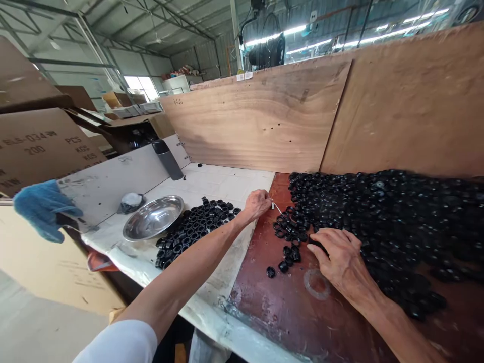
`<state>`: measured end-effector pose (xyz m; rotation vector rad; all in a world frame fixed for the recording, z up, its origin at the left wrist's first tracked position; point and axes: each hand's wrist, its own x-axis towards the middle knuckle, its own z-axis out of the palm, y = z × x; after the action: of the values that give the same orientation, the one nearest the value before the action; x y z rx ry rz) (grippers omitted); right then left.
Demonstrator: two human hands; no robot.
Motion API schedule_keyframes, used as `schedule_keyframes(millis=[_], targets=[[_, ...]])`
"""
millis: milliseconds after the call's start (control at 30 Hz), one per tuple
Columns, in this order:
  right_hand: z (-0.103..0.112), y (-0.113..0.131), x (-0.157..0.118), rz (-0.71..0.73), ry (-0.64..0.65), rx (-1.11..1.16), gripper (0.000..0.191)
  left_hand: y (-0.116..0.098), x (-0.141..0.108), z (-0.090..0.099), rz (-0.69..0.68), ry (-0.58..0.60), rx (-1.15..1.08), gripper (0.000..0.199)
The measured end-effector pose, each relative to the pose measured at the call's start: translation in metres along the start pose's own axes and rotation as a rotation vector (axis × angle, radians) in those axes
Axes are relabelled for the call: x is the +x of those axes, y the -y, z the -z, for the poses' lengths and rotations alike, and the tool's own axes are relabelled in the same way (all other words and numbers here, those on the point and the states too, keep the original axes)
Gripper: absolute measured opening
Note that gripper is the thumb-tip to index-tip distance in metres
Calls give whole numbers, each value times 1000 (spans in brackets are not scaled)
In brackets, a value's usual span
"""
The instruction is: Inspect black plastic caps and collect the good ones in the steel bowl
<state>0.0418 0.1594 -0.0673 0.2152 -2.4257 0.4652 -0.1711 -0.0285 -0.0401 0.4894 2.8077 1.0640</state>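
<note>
My left hand [258, 204] is closed around a thin white strip [277, 207] that sticks out toward the right, over the border between the white and red-brown surfaces. My right hand [338, 252] rests at the near-left edge of a large pile of black rings [381, 206], thumb and fingers around a black piece [318, 243]. Between my hands lies a loose cluster of black rings [291, 224], with a few single ones nearer me. Left of my left forearm, many black rings [192, 229] lie side by side on the white surface.
A metal bowl [153, 218] stands left of the rings, beside a small wrapped bundle [131, 202]. Behind are a dark bottle [167, 160] and a wooden partition [257, 121]. A blue glove [45, 209] hangs over the left board, near cardboard boxes [45, 146].
</note>
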Motion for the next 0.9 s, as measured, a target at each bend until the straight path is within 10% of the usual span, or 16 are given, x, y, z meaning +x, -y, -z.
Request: schedule_keyframes(millis=[233,467,733,900], targets=[[3,-1,2,4,-39,7,14,6,25,39,207,-9,-440,4],[-6,4,-1,-25,-44,109,11,7,27,80,124,55,-764,10],[10,23,9,-503,94,736,39,-33,-52,28,49,483,-983,7],[12,35,9,-429,109,715,43,-54,-94,-1,231,554,-1052,10]])
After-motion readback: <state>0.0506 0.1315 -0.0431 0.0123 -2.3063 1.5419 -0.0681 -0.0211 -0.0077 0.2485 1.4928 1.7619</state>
